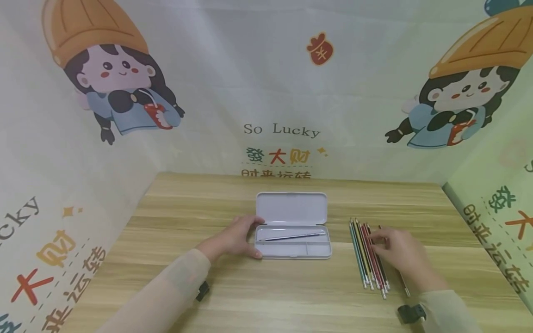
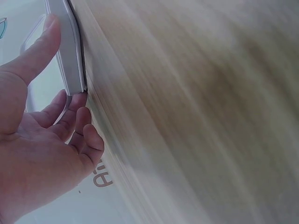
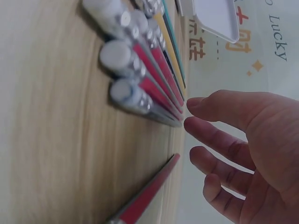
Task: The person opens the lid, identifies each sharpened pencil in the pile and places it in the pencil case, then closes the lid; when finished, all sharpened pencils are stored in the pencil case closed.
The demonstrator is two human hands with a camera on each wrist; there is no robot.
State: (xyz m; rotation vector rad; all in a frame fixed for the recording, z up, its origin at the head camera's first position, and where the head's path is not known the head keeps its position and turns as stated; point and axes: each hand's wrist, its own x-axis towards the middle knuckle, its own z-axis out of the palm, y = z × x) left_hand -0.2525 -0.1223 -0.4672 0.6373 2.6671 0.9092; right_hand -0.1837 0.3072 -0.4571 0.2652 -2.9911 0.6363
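Observation:
A white pencil case [image 1: 283,250] lies with its lid [image 1: 291,208] raised at the back. My left hand [image 1: 238,238] holds its left end, with the thumb [image 2: 39,49] at the near corner and fingers at the far side. One dark pencil [image 1: 293,237] lies slanted in the case's long rear compartment. To the right, several pencils [image 1: 359,256], teal, yellow, red and black, lie side by side, eraser ends toward me. Over them is my right hand [image 1: 401,252], thumb and forefinger close to the red ones, fingers loosely bent around nothing visible.
A separate red-and-dark pencil [image 3: 152,189] lies apart, right of the bunch and partly beneath my right hand. The wooden table [image 1: 200,199] meets printed cloth walls [image 1: 208,92] at the back and both sides.

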